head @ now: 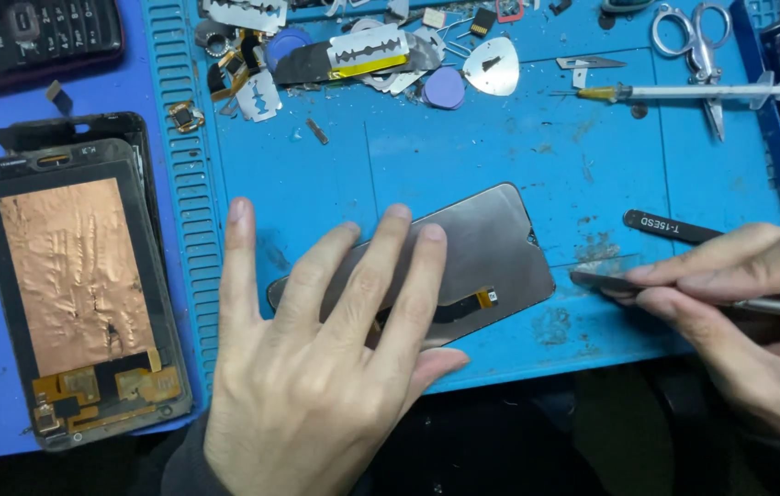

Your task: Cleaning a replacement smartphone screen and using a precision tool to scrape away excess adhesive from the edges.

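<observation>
While one left hand (316,358) pins one screen (482,253)

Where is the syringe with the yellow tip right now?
In the head view, the white syringe with the yellow tip lies at upper right on the blue mat, just below the steel scissors.

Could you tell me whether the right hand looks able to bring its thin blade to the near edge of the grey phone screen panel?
Probably yes: the right hand holds the blade just beside the panel, with bare mat between; the left hand covers only the panel's other end.
</observation>
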